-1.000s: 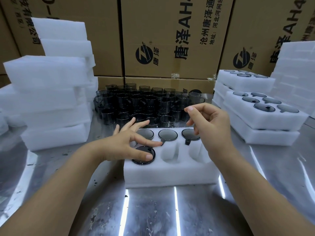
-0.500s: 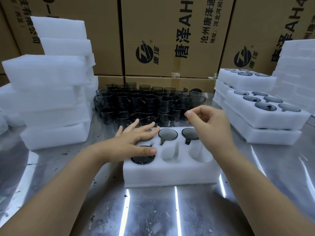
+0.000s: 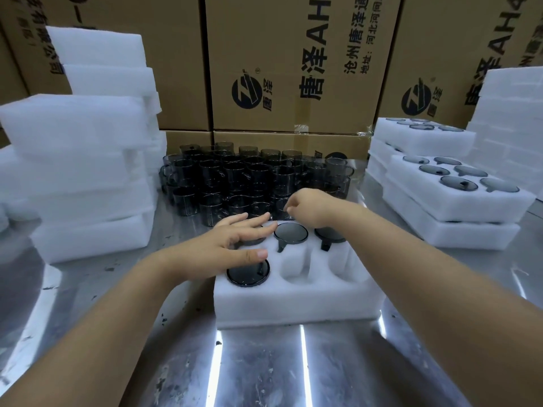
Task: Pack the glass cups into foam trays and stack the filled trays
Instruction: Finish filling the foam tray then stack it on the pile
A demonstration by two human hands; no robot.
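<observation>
Head camera: dark, smoky glass cups sit sunk in the white foam tray, one just beneath the left hand, whose straight fingers spread flat. Right hand curls over loose cups just past the left fingertips; its grip cannot be told.

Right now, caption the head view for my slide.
Left hand rests on a part-filled foam tray; right hand hovers at loose glass cups.

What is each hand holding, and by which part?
Left hand holds nothing: its straight fingers lie over the foam tray. Right hand curls down among the loose cups; whether it has one cannot be told.
</observation>
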